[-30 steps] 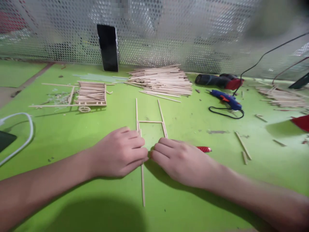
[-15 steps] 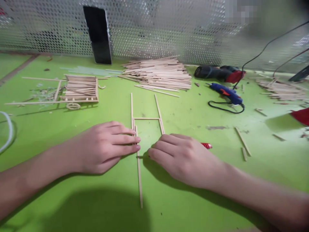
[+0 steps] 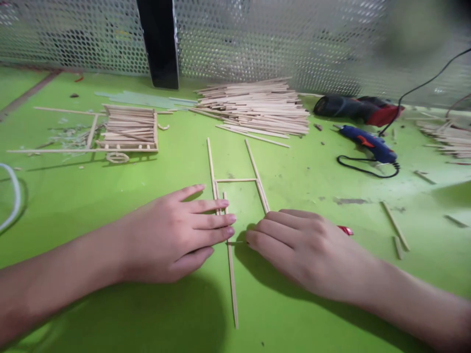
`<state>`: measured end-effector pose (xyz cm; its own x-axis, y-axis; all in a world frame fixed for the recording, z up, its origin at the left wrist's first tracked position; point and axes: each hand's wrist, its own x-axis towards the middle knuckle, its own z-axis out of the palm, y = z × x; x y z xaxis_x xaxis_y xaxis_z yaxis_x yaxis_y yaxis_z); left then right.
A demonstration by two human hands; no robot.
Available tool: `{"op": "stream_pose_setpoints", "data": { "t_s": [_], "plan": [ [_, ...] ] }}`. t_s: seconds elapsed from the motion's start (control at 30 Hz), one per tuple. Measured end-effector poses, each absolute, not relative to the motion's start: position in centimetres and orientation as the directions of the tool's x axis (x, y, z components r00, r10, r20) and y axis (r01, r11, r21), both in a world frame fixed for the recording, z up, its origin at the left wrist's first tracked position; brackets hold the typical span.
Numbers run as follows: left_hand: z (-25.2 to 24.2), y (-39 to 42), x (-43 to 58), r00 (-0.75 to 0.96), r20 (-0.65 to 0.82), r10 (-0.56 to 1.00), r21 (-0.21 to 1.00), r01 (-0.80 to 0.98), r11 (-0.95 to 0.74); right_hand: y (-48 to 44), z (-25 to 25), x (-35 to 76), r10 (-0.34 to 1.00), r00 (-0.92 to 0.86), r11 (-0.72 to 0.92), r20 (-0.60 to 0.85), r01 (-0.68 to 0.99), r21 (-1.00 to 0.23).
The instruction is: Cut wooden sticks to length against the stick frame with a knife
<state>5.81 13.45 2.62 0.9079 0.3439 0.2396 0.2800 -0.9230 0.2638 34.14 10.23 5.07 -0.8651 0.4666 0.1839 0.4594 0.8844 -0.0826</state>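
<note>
My left hand (image 3: 176,230) lies palm down with its fingers spread, the fingertips resting on a long thin stick (image 3: 231,279) and over the left leg of an H-shaped stick frame (image 3: 237,180). To the right, my right hand (image 3: 305,247) is closed, knuckles up, at the near end of the frame's right leg. Its fingertips are hidden beneath it, and a thin blade-like tip shows beside them. A small red end of a tool (image 3: 346,230) sticks out beyond that hand.
A small stick cart (image 3: 128,130) stands at the back left. Behind the frame lies a big pile of sticks (image 3: 257,108), with a dark phone (image 3: 160,44) upright by the mesh. A blue glue gun (image 3: 370,143) lies at the right, near loose stick pieces (image 3: 395,225).
The view has shifted, so most things appear farther right. My left hand's fingers are spread wider over the sticks. My right hand remains closed by the frame's right leg.
</note>
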Motion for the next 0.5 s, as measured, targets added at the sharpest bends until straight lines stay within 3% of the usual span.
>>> {"op": "stream_pose_setpoints", "data": {
  "t_s": [0.33,0.5],
  "plan": [
    [2.35,12.94,5.82,0.881,0.327,0.343,0.2,0.29,-0.936,10.11,5.15,33.73,0.463,-0.867,0.887,0.184,0.454,-0.09],
    [3.18,12.87,6.69,0.85,0.425,0.309,0.073,0.309,-0.948,10.08,4.84,33.76,0.455,-0.868,0.89,0.196,0.443,-0.107]
  ]
}}
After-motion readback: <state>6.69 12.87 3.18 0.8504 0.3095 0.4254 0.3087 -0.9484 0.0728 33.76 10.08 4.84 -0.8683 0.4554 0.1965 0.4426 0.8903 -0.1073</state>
